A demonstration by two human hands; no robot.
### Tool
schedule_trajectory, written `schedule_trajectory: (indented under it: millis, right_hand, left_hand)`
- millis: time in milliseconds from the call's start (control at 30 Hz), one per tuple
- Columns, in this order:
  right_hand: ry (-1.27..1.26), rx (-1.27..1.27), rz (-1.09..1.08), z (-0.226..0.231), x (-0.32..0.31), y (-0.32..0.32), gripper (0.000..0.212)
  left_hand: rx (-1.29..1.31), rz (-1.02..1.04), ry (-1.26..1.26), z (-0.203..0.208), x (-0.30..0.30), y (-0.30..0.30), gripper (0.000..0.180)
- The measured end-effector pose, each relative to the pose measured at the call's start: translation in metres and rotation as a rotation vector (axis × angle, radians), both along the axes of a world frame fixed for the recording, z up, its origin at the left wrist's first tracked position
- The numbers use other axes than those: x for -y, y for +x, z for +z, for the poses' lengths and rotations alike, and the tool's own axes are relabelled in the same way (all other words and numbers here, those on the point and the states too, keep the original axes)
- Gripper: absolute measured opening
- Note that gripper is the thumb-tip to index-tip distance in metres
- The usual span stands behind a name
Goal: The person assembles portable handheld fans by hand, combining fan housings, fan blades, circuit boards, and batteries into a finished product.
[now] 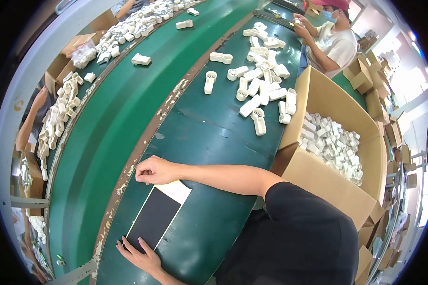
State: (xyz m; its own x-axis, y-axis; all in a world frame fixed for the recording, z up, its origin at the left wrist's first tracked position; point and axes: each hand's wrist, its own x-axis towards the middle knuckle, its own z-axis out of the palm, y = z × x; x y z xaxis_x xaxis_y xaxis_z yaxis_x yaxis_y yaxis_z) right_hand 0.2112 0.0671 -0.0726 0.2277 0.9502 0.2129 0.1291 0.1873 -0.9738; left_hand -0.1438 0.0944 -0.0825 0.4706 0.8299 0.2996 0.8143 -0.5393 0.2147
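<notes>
A flat black rectangular sheet (153, 217) with a white strip (175, 192) at its far end lies on the green work surface. My left hand (140, 256) is open, its fingers spread along the sheet's near end and touching it. My right hand (158, 170) is closed, fingers curled together just beyond the white strip. What its fingertips hold, if anything, is hidden. My right forearm stretches across the work surface above the sheet.
Several white plastic parts with round ends (266, 71) lie loose up the surface. An open cardboard box (328, 178) of white pieces stands at right. Beyond a worn brown rail (165, 108) runs a green conveyor (114, 114). A masked co-worker (335, 40) handles something at far right.
</notes>
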Motion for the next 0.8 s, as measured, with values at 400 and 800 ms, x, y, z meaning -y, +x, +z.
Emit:
schedule_trajectory:
  millis: [400, 800]
  right_hand:
    - [0.079, -0.032, 0.013, -0.009, -0.005, -0.004, 0.016]
    - [-0.088, -0.12, 0.039, -0.01, -0.006, -0.002, 0.013]
  left_hand:
    - [0.053, -0.03, 0.013, 0.009, 0.005, 0.003, 0.057]
    - [0.097, 0.031, -0.011, 0.026, 0.007, 0.012, 0.06]
